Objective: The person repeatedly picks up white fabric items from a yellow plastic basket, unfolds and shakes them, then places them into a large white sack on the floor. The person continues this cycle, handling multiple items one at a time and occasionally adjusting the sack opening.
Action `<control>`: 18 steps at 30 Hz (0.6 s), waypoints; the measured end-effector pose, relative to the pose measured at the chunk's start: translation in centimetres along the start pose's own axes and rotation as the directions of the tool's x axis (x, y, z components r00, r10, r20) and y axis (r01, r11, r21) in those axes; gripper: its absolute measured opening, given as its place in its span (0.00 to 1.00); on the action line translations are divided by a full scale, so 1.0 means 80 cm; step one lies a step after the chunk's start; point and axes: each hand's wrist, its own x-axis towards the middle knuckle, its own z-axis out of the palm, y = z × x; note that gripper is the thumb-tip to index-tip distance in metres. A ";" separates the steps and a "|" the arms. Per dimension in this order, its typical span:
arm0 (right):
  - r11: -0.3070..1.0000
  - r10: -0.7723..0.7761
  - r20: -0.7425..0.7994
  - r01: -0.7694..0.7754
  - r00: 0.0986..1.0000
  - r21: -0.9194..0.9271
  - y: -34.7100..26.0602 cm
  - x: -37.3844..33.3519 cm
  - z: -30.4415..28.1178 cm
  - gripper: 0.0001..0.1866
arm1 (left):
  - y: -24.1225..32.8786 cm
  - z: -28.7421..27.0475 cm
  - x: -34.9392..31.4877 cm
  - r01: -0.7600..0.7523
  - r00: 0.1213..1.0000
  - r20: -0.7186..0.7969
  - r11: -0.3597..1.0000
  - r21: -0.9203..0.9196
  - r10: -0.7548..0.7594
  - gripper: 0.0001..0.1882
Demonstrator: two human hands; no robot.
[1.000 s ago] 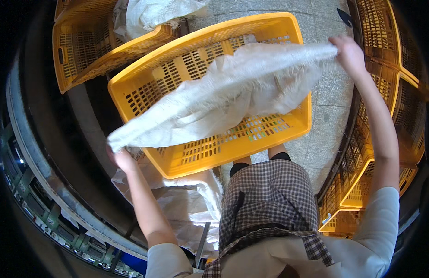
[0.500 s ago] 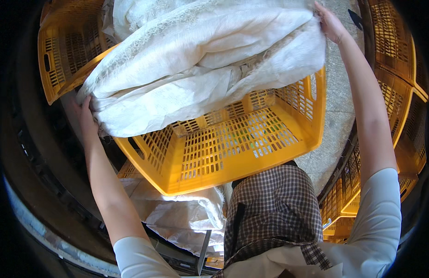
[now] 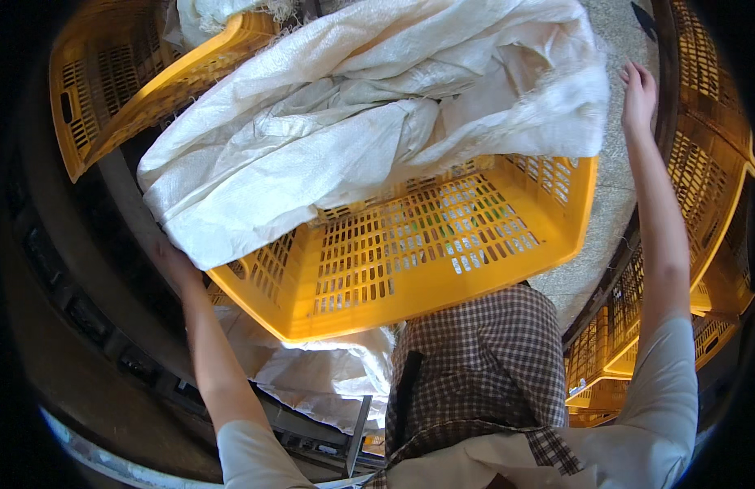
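A bunched white woven plastic sheet is draped over the far and left parts of a yellow slatted crate. The crate's near side and much of its slotted floor show below the cloth. At the sheet's lower left corner is my left hand, dim and blurred beside the crate's left end, its fingers hard to make out. My right hand hangs just right of the sheet, apart from it, with loosely bent fingers and nothing in them.
Another yellow crate stands at the far left, with more white woven material beside it. Several yellow crates line the right side. A white sheet lies below the near crate, beside a metal frame.
My right hand has let go of the sheet's far right edge and moved right. My left hand has come lower and nearer. The sheet and crate have shifted, with the sheet's right side sinking.
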 end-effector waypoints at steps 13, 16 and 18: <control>0.429 -0.284 0.947 0.903 0.152 -0.016 -0.001 -0.262 -0.083 0.18 | -0.162 0.123 -0.215 0.412 0.870 0.246 0.904 0.112 -0.427 0.20; 0.494 -0.292 0.903 0.858 0.316 -0.140 0.015 -0.284 -0.200 0.11 | -0.177 0.150 -0.202 0.666 0.741 0.361 0.687 -0.290 -0.566 0.31; 0.495 -0.102 0.903 0.808 0.418 -0.319 0.030 -0.280 -0.250 0.14 | -0.170 0.166 -0.212 0.637 0.769 0.434 0.623 -0.455 -0.470 0.32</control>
